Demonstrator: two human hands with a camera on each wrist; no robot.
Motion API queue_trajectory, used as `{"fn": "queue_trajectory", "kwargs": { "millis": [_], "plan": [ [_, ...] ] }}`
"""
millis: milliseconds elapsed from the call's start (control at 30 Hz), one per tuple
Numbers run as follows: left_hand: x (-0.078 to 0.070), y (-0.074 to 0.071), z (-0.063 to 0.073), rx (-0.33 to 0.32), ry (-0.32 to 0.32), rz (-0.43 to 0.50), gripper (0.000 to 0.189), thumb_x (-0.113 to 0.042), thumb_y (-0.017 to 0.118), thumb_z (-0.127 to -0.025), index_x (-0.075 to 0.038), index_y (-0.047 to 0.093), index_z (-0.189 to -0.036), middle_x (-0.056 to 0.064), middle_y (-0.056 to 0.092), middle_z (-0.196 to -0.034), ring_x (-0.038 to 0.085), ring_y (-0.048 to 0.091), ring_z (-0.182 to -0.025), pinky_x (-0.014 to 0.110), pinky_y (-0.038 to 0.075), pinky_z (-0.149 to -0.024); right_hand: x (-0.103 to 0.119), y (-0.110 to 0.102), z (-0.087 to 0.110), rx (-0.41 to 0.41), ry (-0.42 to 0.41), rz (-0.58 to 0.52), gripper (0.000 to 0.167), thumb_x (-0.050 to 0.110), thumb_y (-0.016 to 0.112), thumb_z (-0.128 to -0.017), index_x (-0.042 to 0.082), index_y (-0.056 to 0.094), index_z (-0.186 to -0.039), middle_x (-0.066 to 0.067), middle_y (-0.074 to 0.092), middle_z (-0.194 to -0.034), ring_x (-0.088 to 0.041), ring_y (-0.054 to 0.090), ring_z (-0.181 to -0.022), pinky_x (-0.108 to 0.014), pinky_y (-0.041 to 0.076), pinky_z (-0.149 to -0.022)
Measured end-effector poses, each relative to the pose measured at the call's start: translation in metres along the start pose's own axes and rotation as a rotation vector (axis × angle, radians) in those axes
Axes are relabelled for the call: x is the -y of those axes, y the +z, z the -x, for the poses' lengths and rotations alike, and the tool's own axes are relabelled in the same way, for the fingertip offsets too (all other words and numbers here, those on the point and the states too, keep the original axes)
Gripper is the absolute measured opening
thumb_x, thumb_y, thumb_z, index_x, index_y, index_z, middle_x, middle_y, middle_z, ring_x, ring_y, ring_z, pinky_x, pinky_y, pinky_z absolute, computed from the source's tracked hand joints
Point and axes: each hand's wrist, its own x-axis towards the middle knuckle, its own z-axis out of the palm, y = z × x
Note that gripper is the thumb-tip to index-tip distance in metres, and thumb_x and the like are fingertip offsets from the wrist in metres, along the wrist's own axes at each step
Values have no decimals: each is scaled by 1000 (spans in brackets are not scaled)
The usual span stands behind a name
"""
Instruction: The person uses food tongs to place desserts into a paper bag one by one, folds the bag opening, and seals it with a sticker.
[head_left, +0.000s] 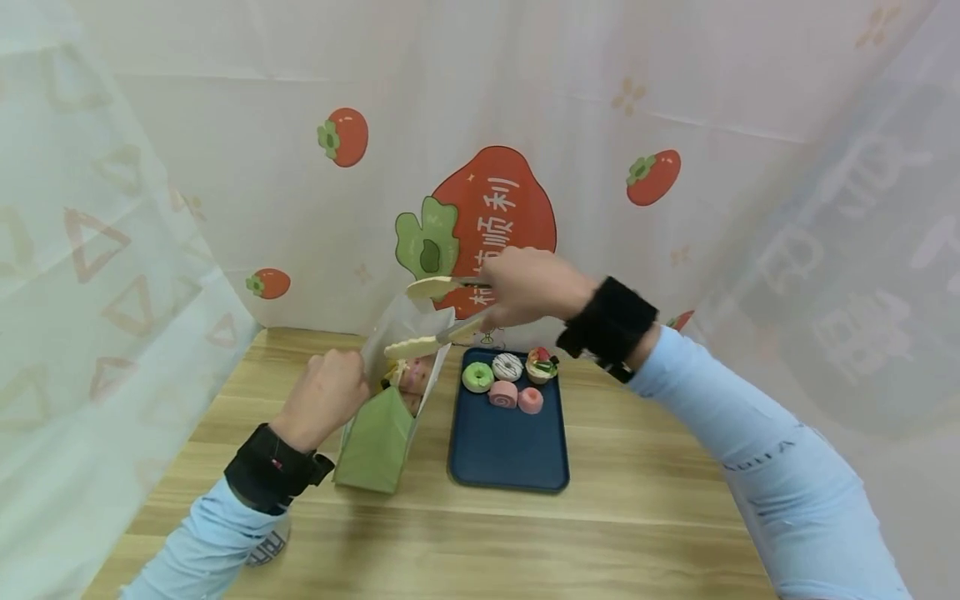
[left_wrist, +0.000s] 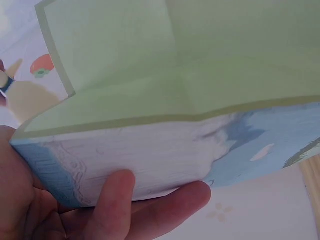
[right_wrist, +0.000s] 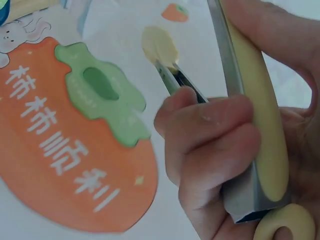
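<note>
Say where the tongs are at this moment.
In the head view, the tongs are in the right hand, pointing left, their tips apart near the open top of the bag, which is left of the tray.

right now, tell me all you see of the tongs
The tongs have arms that look like metal, pale yellow grip panels, a yellow loop at the handle end and rounded, pale yellow tips. The right hand grips them, arms spread, tips toward the person's left, pinching nothing. In the head view the lower tip overlaps the opening of the paper bag; whether they touch is unclear.
</note>
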Motion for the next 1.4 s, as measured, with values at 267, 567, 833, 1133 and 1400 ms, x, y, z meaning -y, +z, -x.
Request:
{"fn": "queue_trajectory", "kwargs": {
  "millis": [267, 567, 833, 1133, 1400],
  "plan": [
    [-5, 3, 0, -21, 11, 18, 6, 5, 61, -81, 10, 63, -79, 15, 61, -67, 22, 57, -53, 39, 49, -46, -61, 25, 56, -175, -10, -202, 35, 26, 83, -85, 3, 69, -107, -2, 49, -66, -18, 46, -57, -34, 34, -57],
    [-6, -2, -1, -39, 20, -16, 6, 5, 60, -81, 7, 61, -75, 13, 58, -65, 24, 55, -52, 42, 49, -47, -112, 115, 91, -285, 135, -336, 30, 22, 83, -84, 8, 56, -82, 1, 39, -61, -14, 35, -53, -30, 26, -52],
    [-8, 3, 2, -40, 31, -14, 6, 5, 60, -80, 8, 61, -75, 11, 57, -63, 21, 53, -50, 38, 47, -45, -127, 213, 83, -101, 225, -332, 27, 25, 83, -83, 7, 66, -94, 1, 51, -66, -13, 43, -54, -31, 36, -53],
    [-8, 4, 3, -34, 17, -15, 7, 4, 60, -81, 9, 62, -77, 12, 58, -64, 21, 54, -50, 38, 48, -45, -119, 266, 56, -62, 268, -182, 34, 29, 88, -77, 6, 68, -93, -6, 64, -78, -19, 57, -64, -38, 48, -63],
    [-8, 2, 2, -39, 22, -18, 7, 4, 61, -81, 10, 63, -78, 13, 60, -65, 21, 55, -50, 38, 49, -45, -117, 272, 40, -85, 247, -146, 28, 28, 87, -78, 10, 65, -79, 1, 53, -65, -15, 47, -57, -33, 39, -56]
  ]
}}
